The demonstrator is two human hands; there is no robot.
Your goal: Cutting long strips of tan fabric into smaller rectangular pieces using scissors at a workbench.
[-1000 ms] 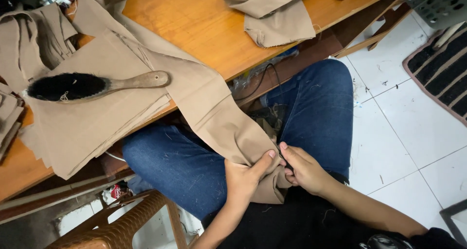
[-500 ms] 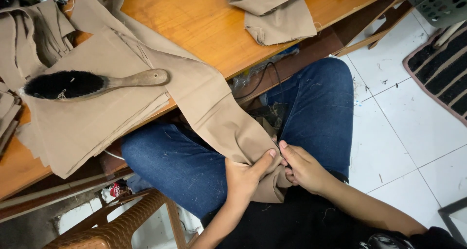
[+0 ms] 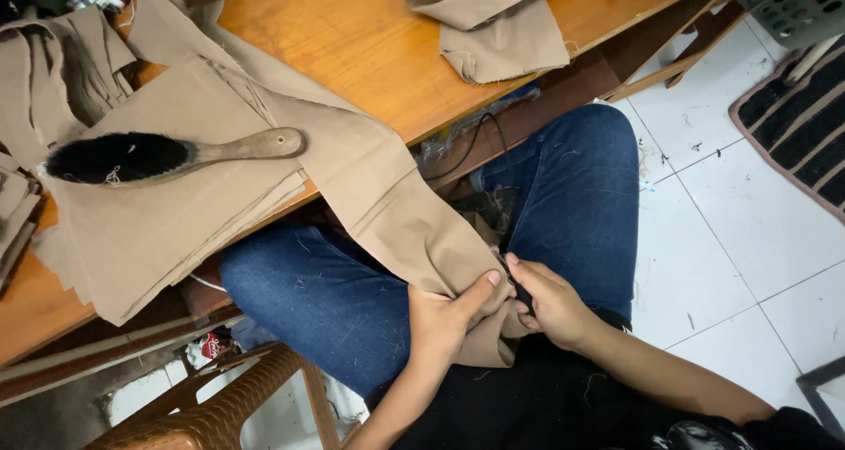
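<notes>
The two hands meet low in the lap, over dark clothes and blue jeans. The left hand point(image 3: 447, 314) grips a fold of the long tan cloth strip point(image 3: 396, 221), with its thumb pressed on top. The right hand point(image 3: 550, 302) sits just beside it and pinches the same edge of the cloth with bent fingers. The two hands touch at the cloth. The cloth is plain, soft and light brown, with a sewn line down one side. It runs from the lap up between the knees and onto the orange wooden bench point(image 3: 352, 45).

Below the left knee stands a brown woven plastic stool point(image 3: 211, 406). A small red and white packet point(image 3: 209, 346) lies on the floor just past it, under the bench. The white tiled floor point(image 3: 739, 212) is to the right.

On the bench, a flat stack of tan cloth pieces point(image 3: 150, 230) lies near the edge. A wooden brush with black bristles point(image 3: 167, 155) rests on top of it. Farther back lies another folded tan piece point(image 3: 493, 28). At the far right corner is a grey plastic basket with holes point(image 3: 797, 6); what is in it cannot be seen. A dark striped mat point(image 3: 801, 120) lies below it.
</notes>
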